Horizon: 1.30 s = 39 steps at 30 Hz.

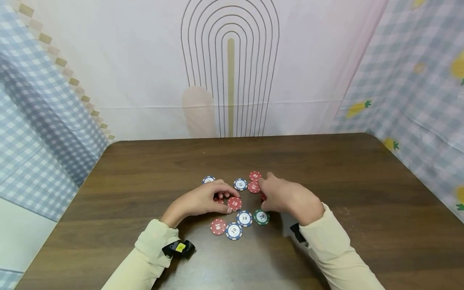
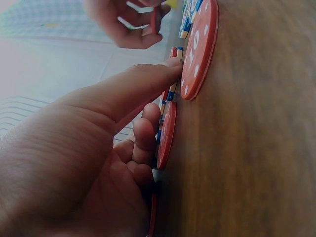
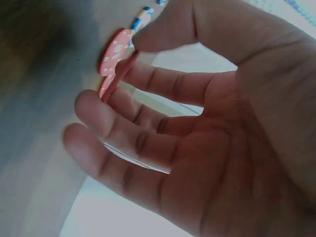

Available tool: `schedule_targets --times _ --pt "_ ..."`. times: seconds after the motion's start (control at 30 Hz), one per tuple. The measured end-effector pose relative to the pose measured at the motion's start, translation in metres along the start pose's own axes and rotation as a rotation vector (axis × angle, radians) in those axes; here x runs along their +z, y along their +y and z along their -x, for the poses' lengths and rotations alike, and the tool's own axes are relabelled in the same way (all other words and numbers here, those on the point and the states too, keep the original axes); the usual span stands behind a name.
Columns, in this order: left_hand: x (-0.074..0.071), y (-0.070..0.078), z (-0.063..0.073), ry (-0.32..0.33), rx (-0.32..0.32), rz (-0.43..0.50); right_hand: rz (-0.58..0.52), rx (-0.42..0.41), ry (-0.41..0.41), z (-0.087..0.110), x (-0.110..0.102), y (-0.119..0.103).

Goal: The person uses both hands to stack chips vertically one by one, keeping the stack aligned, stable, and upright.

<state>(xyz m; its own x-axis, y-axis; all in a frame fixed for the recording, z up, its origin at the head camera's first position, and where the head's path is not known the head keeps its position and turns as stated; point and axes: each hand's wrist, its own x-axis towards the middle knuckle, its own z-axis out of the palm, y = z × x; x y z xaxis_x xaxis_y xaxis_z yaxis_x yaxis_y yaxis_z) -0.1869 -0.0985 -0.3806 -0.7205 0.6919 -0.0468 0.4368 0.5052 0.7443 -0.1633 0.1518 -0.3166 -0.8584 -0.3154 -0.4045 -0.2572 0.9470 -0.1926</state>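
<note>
Two bare hands work over poker chips on a brown table. My left hand (image 1: 204,198) curls its thumb and index finger about the edges of a red poker chip (image 1: 234,203) marked 10. More red chips (image 2: 168,136) lie beneath its other fingers, partly hidden. Another red poker chip (image 3: 121,76) is pinched edge-on between the thumb and fingers of my right hand (image 1: 288,196). Just left of that hand lie two red chips (image 1: 254,187), one touching the other. Below its thumb is a green chip (image 1: 262,217) marked 20.
Nearer me lie two blue-and-white chips (image 1: 233,231) and a red chip (image 1: 218,226). Farther off are a blue chip (image 1: 240,184) and another partly hidden blue chip (image 1: 208,179). The wooden table (image 1: 145,161) ends at a white patterned cloth (image 1: 145,72), with checked curtains (image 1: 427,92) at the sides.
</note>
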Motion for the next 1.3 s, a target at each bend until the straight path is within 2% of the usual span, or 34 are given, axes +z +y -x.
schedule_targets --times 0.2,0.4,0.63,0.93,1.13,1.3 --pt "0.0 0.0 -0.001 0.001 0.007 0.007 0.035 -0.083 0.082 0.005 -0.004 -0.004" --pt "-0.001 0.0 -0.001 0.005 0.02 0.013 0.078 -0.211 0.22 0.01 -0.005 -0.009" --pt "-0.001 -0.002 -0.002 -0.005 0.039 -0.028 0.093 -0.341 0.368 0.01 0.0 -0.016" --pt "-0.002 0.0 -0.003 -0.001 0.036 -0.027 0.084 -0.456 0.392 0.002 0.011 -0.027" --pt "-0.001 -0.003 -0.005 0.016 0.066 -0.028 0.056 -0.519 0.382 -0.006 0.021 -0.033" --pt "-0.001 -0.003 -0.006 0.02 0.072 0.007 0.091 -0.532 0.428 -0.009 0.029 -0.033"
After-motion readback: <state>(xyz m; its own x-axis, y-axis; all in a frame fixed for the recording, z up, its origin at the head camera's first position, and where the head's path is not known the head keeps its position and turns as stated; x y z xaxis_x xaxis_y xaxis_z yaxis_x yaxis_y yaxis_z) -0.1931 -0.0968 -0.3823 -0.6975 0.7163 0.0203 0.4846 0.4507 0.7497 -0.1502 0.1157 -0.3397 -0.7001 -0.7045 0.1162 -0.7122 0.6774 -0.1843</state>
